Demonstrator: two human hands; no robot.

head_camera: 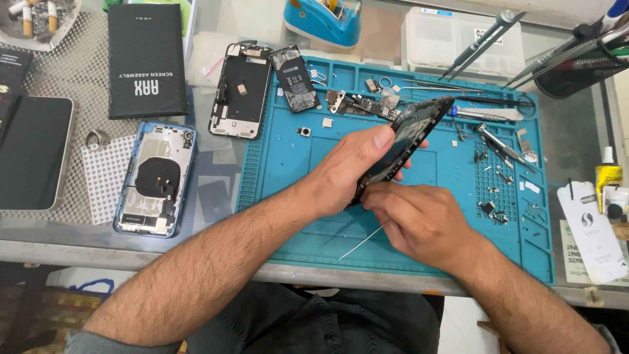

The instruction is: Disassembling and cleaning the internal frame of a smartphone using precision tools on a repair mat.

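Note:
My left hand [347, 172] grips a black phone screen panel [414, 131], held tilted on edge above the teal repair mat [288, 164]. My right hand [419, 219] is closed at the panel's lower end and holds a thin metal tool [362, 242] whose tip points down-left over the mat. Most of the panel's lower edge is hidden by my fingers.
A blue phone housing [156, 180] lies open left of the mat, with another opened frame [240, 92] and a battery [296, 78] behind. A logic board [362, 105], tweezers, screwdrivers and small screws lie on the mat's right. A black box [147, 60], a dark phone [33, 152] and a tool cup [576, 72] stand around.

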